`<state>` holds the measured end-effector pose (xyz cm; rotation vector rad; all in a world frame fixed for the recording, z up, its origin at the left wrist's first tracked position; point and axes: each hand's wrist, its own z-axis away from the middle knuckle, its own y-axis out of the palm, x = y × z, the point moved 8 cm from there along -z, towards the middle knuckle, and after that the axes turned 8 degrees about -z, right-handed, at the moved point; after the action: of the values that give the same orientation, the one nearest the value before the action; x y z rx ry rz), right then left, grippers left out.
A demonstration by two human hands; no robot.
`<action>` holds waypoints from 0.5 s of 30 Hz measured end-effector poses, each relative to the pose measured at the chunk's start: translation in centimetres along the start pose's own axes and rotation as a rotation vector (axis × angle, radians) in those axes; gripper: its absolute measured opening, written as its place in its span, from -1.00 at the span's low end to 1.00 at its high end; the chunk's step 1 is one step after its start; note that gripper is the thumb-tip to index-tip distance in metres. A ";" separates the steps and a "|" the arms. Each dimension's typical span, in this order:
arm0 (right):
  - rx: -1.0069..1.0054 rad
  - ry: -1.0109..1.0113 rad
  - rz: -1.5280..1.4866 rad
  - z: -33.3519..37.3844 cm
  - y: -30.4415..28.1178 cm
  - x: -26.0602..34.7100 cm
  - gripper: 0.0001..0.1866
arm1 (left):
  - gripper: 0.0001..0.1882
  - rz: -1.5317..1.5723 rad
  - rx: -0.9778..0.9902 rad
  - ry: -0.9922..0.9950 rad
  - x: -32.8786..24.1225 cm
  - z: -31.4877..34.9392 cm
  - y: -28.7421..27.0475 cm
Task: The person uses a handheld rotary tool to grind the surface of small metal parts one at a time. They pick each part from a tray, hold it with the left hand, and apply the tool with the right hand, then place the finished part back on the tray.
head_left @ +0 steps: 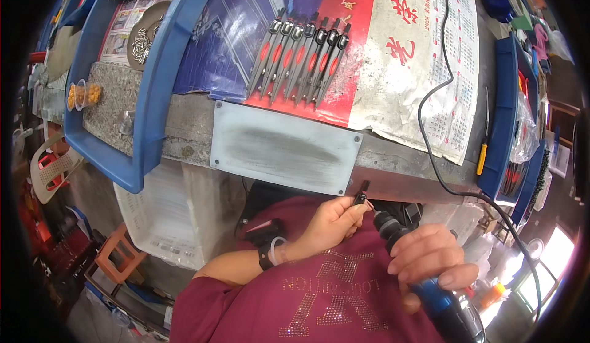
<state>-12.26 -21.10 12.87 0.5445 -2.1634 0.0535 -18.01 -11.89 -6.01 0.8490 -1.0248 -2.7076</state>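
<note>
My left hand [337,225] is closed in a pinch around a small dark compass [364,194], whose black top sticks up past the fingers; its lower part is hidden by the hand. My right hand [428,258] wraps around an electric screwdriver [439,300] with a blue and black body. The black nose of the screwdriver points up and left, its tip at or very close to the compass. Beyond my hands, several grey drawing compasses [301,57] with red inserts lie side by side on a printed sheet. A pale metal plate [246,152] with a dark smudged middle lies at the bench's near edge.
On the left stands a blue tray [150,97] holding a round dish [140,51] of small metal parts and cups of orange pieces [86,94]. A black cable [424,115] crosses the calendar paper. At right are a yellow-handled screwdriver [482,152] and a blue bin [505,115].
</note>
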 end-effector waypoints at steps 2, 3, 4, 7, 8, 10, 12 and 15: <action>0.002 -0.003 -0.018 -0.1 0.3 -0.2 -0.40 | -0.79 0.012 -0.001 -0.017 0.2 0.0 0.0; 0.011 0.004 -0.024 -0.2 0.3 -0.3 -0.41 | -0.79 0.020 -0.013 -0.046 0.4 0.0 -0.1; 0.020 0.011 -0.031 -0.3 0.4 -0.4 -0.41 | -0.79 0.024 -0.002 -0.030 0.2 0.1 0.0; 0.022 0.028 -0.030 -0.3 0.6 -0.9 -0.43 | -0.80 0.025 -0.003 -0.042 0.1 0.2 0.0; 0.027 0.038 -0.038 -0.4 0.6 -1.1 -0.43 | -0.80 0.014 -0.004 -0.042 0.0 0.3 0.0; 0.034 0.073 -0.031 -0.4 0.7 -1.5 -0.43 | -0.80 0.001 -0.005 -0.042 0.0 0.3 -0.1; 0.035 0.070 -0.033 -0.4 0.7 -1.6 -0.44 | -0.79 -0.006 -0.004 -0.042 0.0 0.2 -0.1; 0.046 0.061 -0.044 -0.4 0.8 -1.5 -0.45 | -0.79 0.000 0.006 -0.039 0.0 0.1 -0.1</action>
<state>-11.50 -19.71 12.12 0.6087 -2.0941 0.0954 -18.06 -11.75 -5.98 0.7991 -1.0405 -2.7330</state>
